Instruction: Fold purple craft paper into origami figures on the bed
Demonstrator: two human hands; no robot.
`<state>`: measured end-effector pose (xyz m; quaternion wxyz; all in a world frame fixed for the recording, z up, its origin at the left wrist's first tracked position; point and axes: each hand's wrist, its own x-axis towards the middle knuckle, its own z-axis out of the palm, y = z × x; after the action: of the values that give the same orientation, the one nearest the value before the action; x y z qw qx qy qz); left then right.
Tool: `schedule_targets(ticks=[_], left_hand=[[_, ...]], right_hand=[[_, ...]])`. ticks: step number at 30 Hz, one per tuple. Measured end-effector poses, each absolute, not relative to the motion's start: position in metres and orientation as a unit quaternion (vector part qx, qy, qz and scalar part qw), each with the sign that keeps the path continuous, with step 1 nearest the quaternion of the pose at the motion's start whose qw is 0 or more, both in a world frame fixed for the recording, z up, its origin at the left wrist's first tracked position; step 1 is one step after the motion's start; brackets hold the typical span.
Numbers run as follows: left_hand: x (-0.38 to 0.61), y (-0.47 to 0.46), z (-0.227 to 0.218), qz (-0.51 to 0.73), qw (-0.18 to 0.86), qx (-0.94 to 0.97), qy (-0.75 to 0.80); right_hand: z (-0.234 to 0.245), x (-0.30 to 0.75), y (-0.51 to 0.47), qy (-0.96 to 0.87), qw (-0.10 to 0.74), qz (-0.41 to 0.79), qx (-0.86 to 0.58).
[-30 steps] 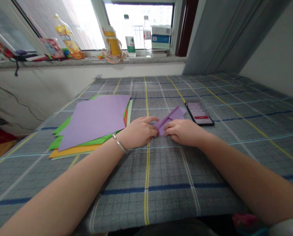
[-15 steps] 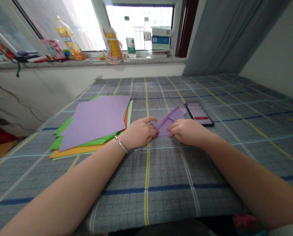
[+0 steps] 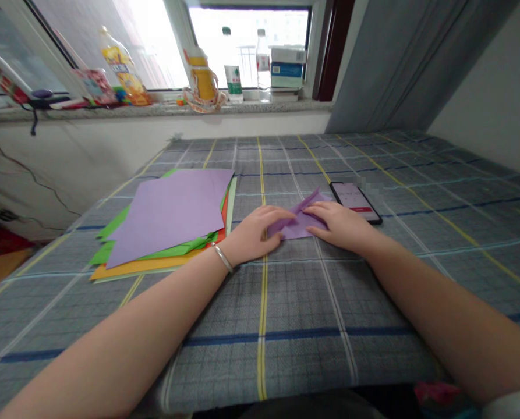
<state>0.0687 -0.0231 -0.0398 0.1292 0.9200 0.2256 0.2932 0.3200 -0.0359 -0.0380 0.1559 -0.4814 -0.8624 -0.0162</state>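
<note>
A small folded piece of purple paper [image 3: 298, 228] lies on the checked cloth, with a raised flap along its upper left side. My left hand [image 3: 262, 233] rests at its left end, fingers stretched over the folded edge and thumb apart below them. From the right, my right hand [image 3: 340, 224] reaches onto the paper, its fingers extended near the flap and its thumb spread at the lower edge. The fingers cover parts of the paper, so some folds are hidden. Around my left wrist is a silver bracelet [image 3: 223, 258].
A stack of coloured paper sheets [image 3: 172, 209], purple on top, lies left of my hands. Beyond my right hand is a phone [image 3: 356, 203] with a lit screen. Several bottles, including a green-labelled bottle [image 3: 233, 81], and a box [image 3: 287, 68] stand on the windowsill [image 3: 155, 110].
Both hands have loosened, with thumbs now spread from the fingers. My right fingers have moved up the paper toward the flap, and my left fingers reach farther right over the fold.
</note>
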Motion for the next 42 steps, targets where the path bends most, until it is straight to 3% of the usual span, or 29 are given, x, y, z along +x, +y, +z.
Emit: schedule_targets(ticks=[4, 13, 19, 26, 32, 42], left_hand=[[0.074, -0.03, -0.042, 0.344, 0.251, 0.874, 0.234], [0.081, -0.031, -0.042, 0.22, 0.084, 0.908, 0.347], [0.08, -0.029, -0.044, 0.187, 0.024, 0.925, 0.331], [0.08, -0.023, -0.048, 0.165, -0.021, 0.935, 0.313], [0.081, -0.023, -0.045, 0.147, -0.015, 0.956, 0.253], [0.081, -0.022, -0.05, 0.181, -0.005, 0.921, 0.344]], right_hand=[[-0.043, 0.32, -0.034, -0.864, 0.141, 0.009, -0.484], [-0.042, 0.319, -0.034, -0.861, 0.145, 0.009, -0.487], [-0.044, 0.321, -0.029, -0.854, 0.165, 0.025, -0.492], [-0.042, 0.322, -0.027, -0.843, 0.22, 0.054, -0.488], [-0.044, 0.323, -0.026, -0.754, 0.278, 0.034, -0.594], [-0.048, 0.327, -0.022, -0.788, 0.242, 0.047, -0.564]])
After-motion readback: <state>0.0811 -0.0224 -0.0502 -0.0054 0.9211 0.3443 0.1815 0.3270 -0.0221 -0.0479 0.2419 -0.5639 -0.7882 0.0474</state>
